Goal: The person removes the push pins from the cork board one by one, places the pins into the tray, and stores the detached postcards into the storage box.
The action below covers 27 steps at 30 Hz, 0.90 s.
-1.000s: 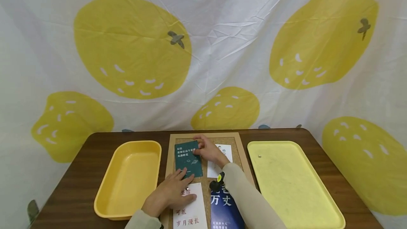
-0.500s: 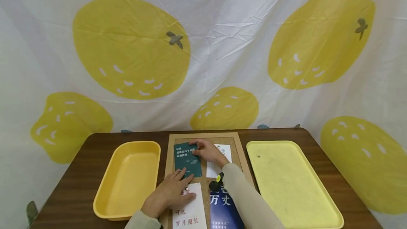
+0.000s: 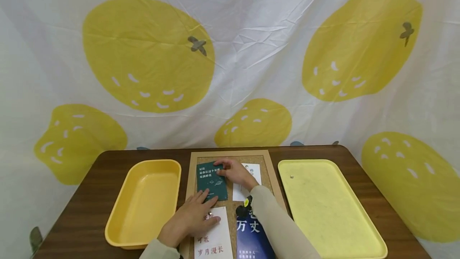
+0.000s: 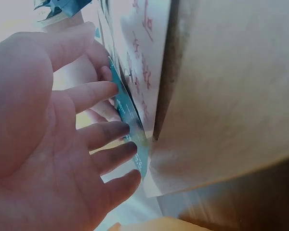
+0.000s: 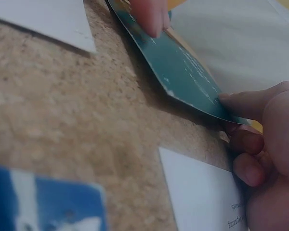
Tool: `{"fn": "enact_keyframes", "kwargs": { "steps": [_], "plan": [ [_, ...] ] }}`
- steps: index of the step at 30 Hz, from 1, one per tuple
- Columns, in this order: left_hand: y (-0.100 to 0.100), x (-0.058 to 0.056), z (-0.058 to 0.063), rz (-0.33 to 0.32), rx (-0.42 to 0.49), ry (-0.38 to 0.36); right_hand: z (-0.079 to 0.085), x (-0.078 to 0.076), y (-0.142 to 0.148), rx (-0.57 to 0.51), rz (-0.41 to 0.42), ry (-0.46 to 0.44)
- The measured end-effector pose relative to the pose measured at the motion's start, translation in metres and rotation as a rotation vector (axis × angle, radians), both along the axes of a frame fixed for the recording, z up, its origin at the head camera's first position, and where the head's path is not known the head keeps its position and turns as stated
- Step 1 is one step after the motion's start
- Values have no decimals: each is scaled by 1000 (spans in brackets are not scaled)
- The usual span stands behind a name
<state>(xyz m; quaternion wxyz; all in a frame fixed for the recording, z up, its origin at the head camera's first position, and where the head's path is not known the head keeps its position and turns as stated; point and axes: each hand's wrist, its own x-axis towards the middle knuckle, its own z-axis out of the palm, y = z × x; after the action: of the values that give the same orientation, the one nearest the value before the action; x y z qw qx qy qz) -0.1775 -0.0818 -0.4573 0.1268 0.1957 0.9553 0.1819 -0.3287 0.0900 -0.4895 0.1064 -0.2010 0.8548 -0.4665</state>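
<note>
A dark green card (image 3: 212, 181) with white lettering lies at the upper left of a framed cork board (image 3: 266, 159). My right hand (image 3: 237, 173) holds its upper right edge. In the right wrist view the thumb lies on the green card (image 5: 183, 79) and the other fingers are curled by its edge. My left hand (image 3: 194, 217) is spread over the board's left side, fingertips on the green card's lower part. In the left wrist view the left hand's fingers (image 4: 106, 134) are mostly straight. Partly under that hand is a white card (image 3: 213, 247) with red characters and a pin.
A white card (image 3: 256, 171) with a pin and a blue card (image 3: 253, 237) are on the board's right side. A deep orange-yellow basin (image 3: 143, 203) stands left of the board. To the right lies a pale yellow tray (image 3: 327, 211) with a small pin (image 3: 292, 177).
The right hand's index finger has shifted slightly left and down along the green card's top edge. The left hand stays in place. The head view has drifted very slightly.
</note>
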Motion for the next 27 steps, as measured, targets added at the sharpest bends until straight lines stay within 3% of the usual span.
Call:
{"fn": "enact_keyframes", "kwargs": {
  "steps": [13,21,27],
  "plan": [
    [-2,1,7,-7,12,28,-1,1,0,-3,-23,-26],
    [-13,3,13,-40,96,147,-2,0,-1,0,-29,-15],
    [-24,4,20,-16,158,170,-3,0,-1,-17,-24,-3]
  ]
}}
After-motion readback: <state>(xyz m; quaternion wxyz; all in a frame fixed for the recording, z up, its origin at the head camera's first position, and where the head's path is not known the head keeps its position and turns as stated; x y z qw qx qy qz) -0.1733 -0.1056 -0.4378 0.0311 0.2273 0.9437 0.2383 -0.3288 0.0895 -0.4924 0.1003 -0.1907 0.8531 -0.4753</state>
